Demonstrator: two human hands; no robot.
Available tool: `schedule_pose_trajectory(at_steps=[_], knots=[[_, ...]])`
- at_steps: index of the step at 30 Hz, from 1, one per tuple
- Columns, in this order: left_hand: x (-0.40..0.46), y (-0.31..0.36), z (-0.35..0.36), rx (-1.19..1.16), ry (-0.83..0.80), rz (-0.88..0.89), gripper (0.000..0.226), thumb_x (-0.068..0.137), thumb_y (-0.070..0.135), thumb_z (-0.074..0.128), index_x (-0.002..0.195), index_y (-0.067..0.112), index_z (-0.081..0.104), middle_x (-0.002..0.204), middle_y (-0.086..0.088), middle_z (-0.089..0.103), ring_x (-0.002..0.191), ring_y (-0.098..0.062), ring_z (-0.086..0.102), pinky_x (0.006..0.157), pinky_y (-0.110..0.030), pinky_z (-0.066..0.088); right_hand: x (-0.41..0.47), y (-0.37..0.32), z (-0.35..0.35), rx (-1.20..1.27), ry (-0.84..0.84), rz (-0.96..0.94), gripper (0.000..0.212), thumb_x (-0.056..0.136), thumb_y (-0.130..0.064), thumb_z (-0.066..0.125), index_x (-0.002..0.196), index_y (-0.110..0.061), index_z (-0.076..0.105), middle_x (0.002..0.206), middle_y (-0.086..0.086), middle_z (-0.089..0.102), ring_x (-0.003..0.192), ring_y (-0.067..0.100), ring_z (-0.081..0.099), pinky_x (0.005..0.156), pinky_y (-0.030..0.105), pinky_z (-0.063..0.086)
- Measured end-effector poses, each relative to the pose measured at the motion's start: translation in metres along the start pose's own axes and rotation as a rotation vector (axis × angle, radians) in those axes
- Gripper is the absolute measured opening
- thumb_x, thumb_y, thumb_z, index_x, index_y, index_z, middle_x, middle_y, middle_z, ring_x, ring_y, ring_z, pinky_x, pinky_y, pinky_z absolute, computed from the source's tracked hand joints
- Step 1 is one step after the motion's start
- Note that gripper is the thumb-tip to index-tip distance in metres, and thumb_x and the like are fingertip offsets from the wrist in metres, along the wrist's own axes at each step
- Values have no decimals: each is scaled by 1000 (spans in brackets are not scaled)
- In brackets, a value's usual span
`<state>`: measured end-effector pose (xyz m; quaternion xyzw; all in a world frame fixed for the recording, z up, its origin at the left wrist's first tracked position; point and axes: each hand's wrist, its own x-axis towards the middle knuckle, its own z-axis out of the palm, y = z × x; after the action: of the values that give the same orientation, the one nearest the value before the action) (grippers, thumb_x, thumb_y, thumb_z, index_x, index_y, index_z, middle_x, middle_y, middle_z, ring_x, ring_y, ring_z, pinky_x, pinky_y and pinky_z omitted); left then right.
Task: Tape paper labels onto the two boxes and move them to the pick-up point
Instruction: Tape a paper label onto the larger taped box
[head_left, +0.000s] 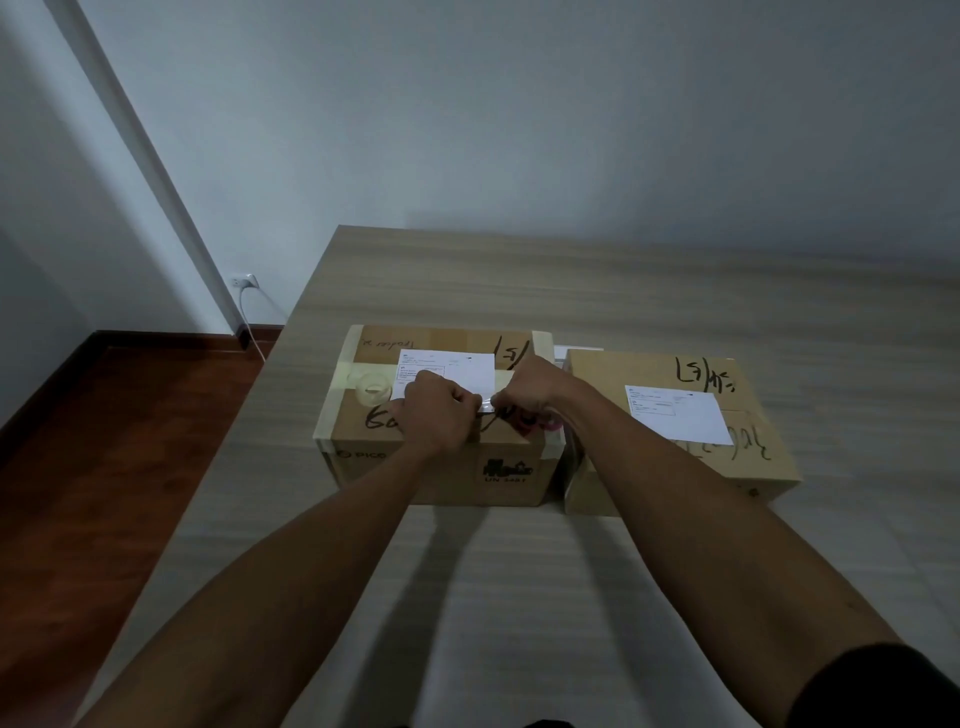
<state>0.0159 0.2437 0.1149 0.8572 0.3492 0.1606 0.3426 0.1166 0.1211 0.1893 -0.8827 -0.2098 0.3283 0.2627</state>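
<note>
- Pale wood table (675, 312) against a plain grey wall, two boxes mid-frame.
- Left box (436, 467) has its label (457, 371) on top; left hand (436, 410) and right hand (524, 387) pinch a clear tape strip (487, 406) at its lower edge.
- Tape roll (373, 392) sits beside the label.
- Right box (680, 467), label (678, 413) looks untaped, I think.
- Nothing's moved to pick-up yet, I'd guess.

The left box (436, 467) front reads "PICO" and "UN 3481"; marker scrawl is illegible.
</note>
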Motion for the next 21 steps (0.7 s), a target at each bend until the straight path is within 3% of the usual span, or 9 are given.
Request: schedule_pose_trajectory(at_steps=[2, 4, 11, 18, 21], knots=[[-1, 4, 2, 69, 16, -48, 25, 86, 39, 73, 69, 21, 81, 73, 5, 73, 80, -17, 65, 83, -37, 32, 1, -2, 1, -10, 3, 23, 24, 91, -14, 74, 74, -2, 61, 58, 11, 56, 34, 15, 49, 36, 16, 36], [-2, 4, 5, 91, 12, -85, 30, 84, 39, 73, 61, 19, 75, 69, 5, 70, 79, -18, 64, 84, -38, 26, 4, -3, 2, -33, 11, 33, 23, 90, -14, 75, 75, -4, 61, 64, 10, 58, 43, 17, 53, 39, 19, 40], [-5, 4, 6, 75, -25, -116, 34, 75, 30, 72, 46, 14, 63, 46, 7, 59, 59, -16, 61, 92, -43, 36, 8, -9, 1, -95, -2, 65, 24, 89, -9, 74, 71, -3, 60, 62, 11, 57, 43, 19, 52, 34, 14, 38], [2, -1, 11, 85, -75, -141, 28, 60, 35, 70, 41, 16, 62, 44, 7, 59, 59, -21, 66, 92, -49, 48, 16, -16, 5, -179, -10, 45, 21, 84, -8, 77, 73, -3, 60, 72, 12, 58, 57, 23, 57, 50, 28, 46], [3, 2, 12, 124, -96, -140, 27, 59, 37, 68, 43, 16, 63, 52, 6, 64, 65, -20, 66, 92, -46, 42, 20, -18, 10, -234, 0, 41, 22, 82, -10, 80, 75, -5, 59, 73, 10, 57, 60, 21, 56, 53, 29, 45]])
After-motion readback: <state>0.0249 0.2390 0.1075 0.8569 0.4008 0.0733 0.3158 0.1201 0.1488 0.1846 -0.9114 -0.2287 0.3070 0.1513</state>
